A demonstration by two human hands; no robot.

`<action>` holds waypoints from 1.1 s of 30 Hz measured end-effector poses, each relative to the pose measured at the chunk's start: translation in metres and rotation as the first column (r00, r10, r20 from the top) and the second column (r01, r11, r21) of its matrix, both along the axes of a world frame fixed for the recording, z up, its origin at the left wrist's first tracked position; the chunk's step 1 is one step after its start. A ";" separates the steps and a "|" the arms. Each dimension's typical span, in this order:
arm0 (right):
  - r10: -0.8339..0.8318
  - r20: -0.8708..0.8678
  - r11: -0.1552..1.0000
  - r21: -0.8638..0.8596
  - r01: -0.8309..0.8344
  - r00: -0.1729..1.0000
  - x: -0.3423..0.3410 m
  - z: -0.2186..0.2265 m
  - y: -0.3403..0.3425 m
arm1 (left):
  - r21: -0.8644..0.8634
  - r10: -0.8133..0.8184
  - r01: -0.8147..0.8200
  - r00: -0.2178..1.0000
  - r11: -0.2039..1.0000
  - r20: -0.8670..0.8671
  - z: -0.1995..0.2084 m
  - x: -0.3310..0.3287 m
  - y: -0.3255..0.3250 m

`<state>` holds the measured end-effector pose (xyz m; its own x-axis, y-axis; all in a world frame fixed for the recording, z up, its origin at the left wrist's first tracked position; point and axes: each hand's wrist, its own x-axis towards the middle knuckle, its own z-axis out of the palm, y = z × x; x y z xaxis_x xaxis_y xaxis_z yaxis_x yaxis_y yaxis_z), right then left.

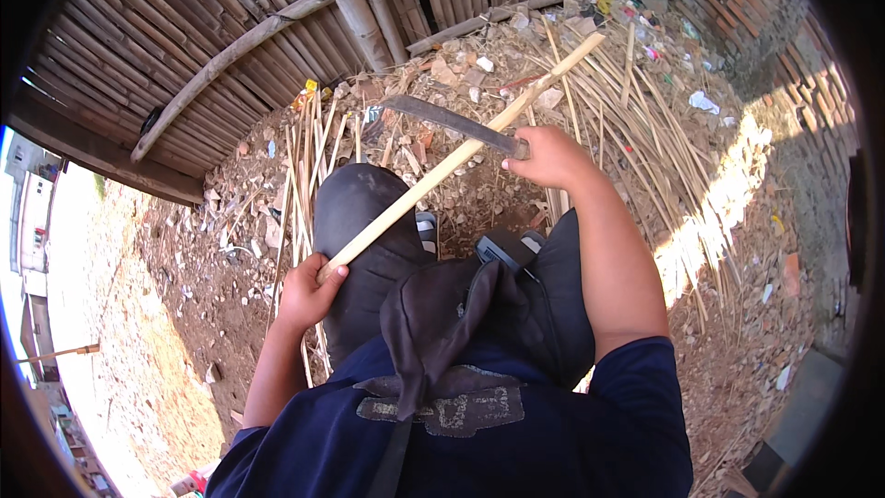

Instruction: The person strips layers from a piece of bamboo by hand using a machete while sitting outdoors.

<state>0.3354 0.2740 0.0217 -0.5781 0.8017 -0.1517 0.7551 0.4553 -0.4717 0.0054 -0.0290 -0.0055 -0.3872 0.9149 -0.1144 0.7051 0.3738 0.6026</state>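
Note:
A long pale strip of split bamboo slants from my left thigh up to the far right. My left hand is closed round its near end, the thumb lying along the top. My right hand grips the handle of a dark long-bladed knife. The blade points to the far left and crosses the bamboo near my right hand, its tip beyond the strip. Whether the edge cuts into the bamboo I cannot tell. The strip passes over my left knee, in dark trousers.
Thin bamboo strips lie left of my legs. A larger spread of strips lies to the right on ground strewn with rubble and litter. A bamboo-slat wall rises ahead, a brick wall on the right.

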 end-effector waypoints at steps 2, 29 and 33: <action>-0.038 0.064 0.999 0.005 0.038 0.997 -0.001 0.010 -0.003 | -0.004 0.002 -0.002 1.000 1.000 0.021 0.001 0.000 0.000; -0.092 -0.026 0.994 -0.063 0.090 0.995 0.010 0.010 0.004 | -0.160 -0.096 0.081 0.991 0.984 -0.091 0.025 0.005 -0.023; -0.070 -0.032 0.997 -0.042 0.069 0.997 0.010 0.008 0.004 | -0.140 -0.070 0.064 0.997 0.988 -0.040 0.017 0.006 -0.026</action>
<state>0.3451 0.2783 0.0293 -0.5264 0.8337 -0.1668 0.7680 0.3821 -0.5140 0.0113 -0.0553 0.0115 -0.3331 0.9154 -0.2259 0.7567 0.4025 0.5152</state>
